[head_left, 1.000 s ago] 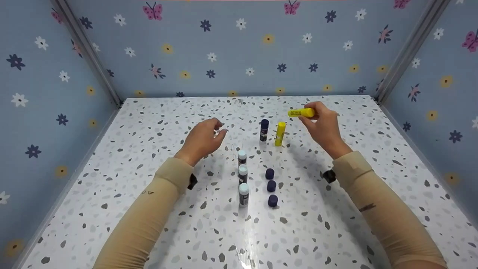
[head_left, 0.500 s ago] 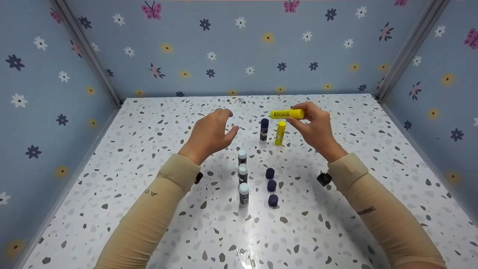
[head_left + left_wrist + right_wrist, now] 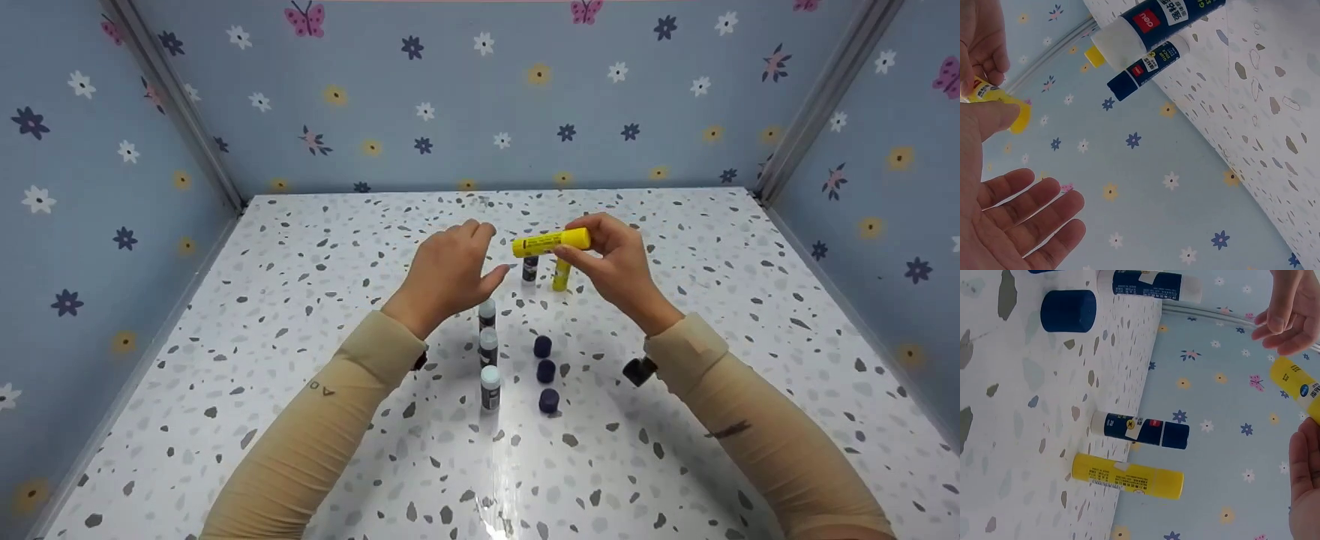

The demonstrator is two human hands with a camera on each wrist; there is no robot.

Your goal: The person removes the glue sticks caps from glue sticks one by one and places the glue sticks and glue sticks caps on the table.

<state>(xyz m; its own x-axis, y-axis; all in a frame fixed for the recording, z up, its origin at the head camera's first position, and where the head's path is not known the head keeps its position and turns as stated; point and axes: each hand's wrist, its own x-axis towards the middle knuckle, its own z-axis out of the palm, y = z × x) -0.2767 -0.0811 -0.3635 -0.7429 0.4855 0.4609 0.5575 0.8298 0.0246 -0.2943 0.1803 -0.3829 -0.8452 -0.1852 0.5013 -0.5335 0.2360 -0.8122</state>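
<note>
Right hand (image 3: 619, 274) pinching yellow glue stick (image 3: 550, 241) (light, stiff, smooth plastic) level above tabletop (image 3: 712, 247); left hand (image 3: 448, 274) spread beside free end. Best gripped mid-barrel.

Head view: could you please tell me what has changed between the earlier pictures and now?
The right hand has carried the yellow glue stick, held level, leftward and nearer the person. The left hand, fingers spread and holding nothing, has moved right toward the stick's free end. The standing yellow stick, the capped blue stick, the three uncapped sticks and the three loose caps stayed put.
</note>
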